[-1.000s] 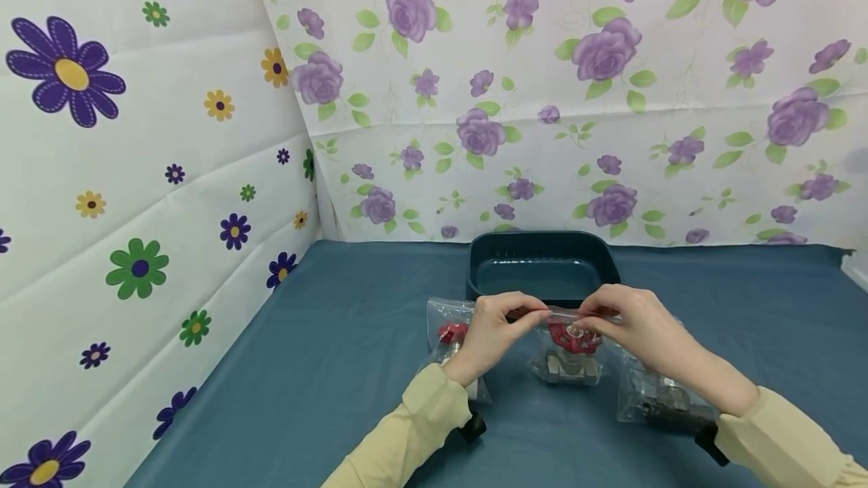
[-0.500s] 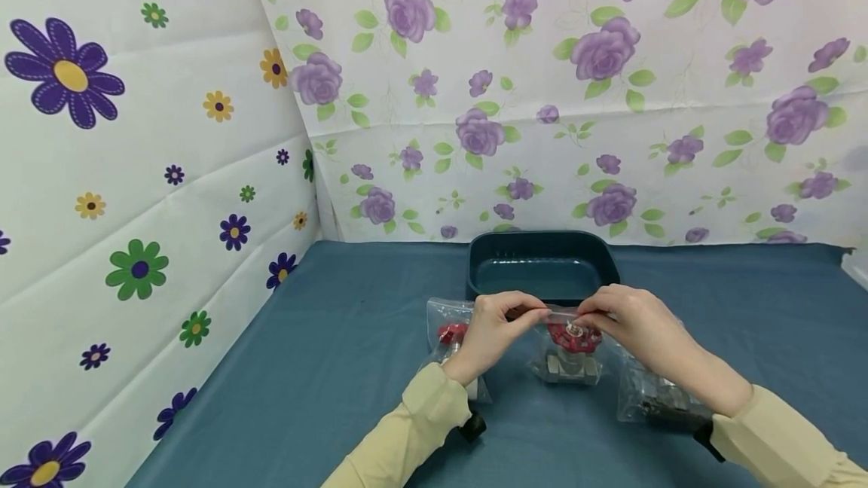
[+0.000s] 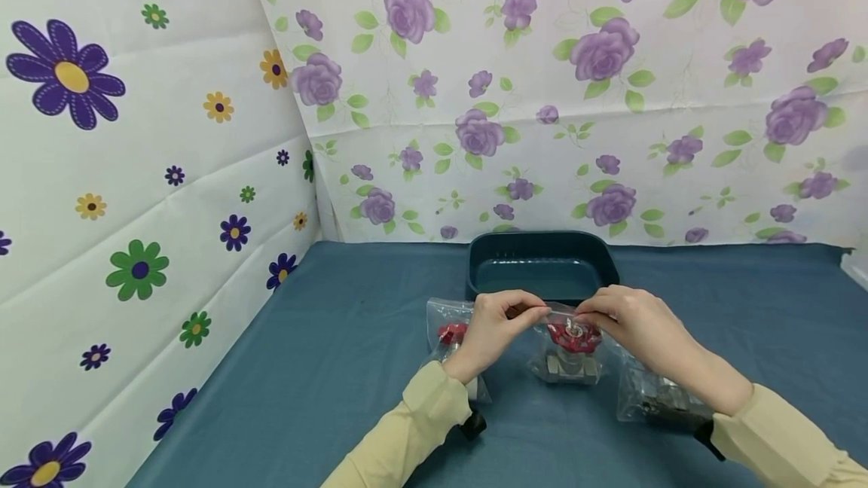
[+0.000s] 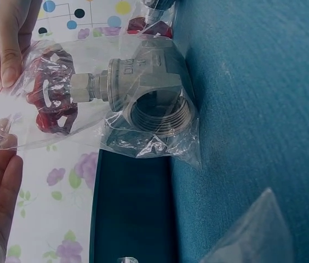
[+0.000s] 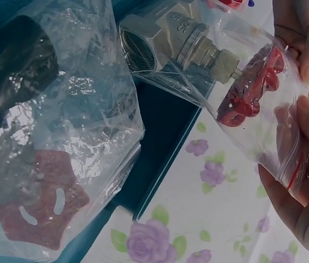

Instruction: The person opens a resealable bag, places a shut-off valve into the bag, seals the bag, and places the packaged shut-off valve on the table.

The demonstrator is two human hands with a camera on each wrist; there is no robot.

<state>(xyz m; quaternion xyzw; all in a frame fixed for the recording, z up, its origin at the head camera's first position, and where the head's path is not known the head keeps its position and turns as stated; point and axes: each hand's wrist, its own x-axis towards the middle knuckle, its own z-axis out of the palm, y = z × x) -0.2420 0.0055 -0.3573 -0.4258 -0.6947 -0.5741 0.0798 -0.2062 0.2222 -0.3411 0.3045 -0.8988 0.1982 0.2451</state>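
Note:
A clear zip bag (image 3: pixel 561 315) with a red seal line holds a metal gate valve (image 3: pixel 572 366) with a red handwheel (image 4: pixel 56 90). The valve stands upright on the cloth, wheel uppermost. My left hand (image 3: pixel 491 333) pinches the bag's top edge at the left between thumb and fingers. Opposite it, my right hand (image 3: pixel 640 330) pinches the same edge at the right. Between the hands the red seal line (image 5: pixel 295 172) shows in the right wrist view. The threaded opening (image 4: pixel 160 112) of the valve faces the left wrist camera.
Behind the valve stands a dark teal tray (image 3: pixel 542 241). A second bagged red-wheeled valve (image 3: pixel 453 333) lies left, partly behind my left hand. Another bag (image 3: pixel 634 394), with a dark part inside, lies right under my right forearm. Blue cloth (image 3: pixel 325 367) covers the table.
My right hand has shifted slightly left along the bag's top edge, its fingertips a little nearer my left hand. The valve has stayed in place.

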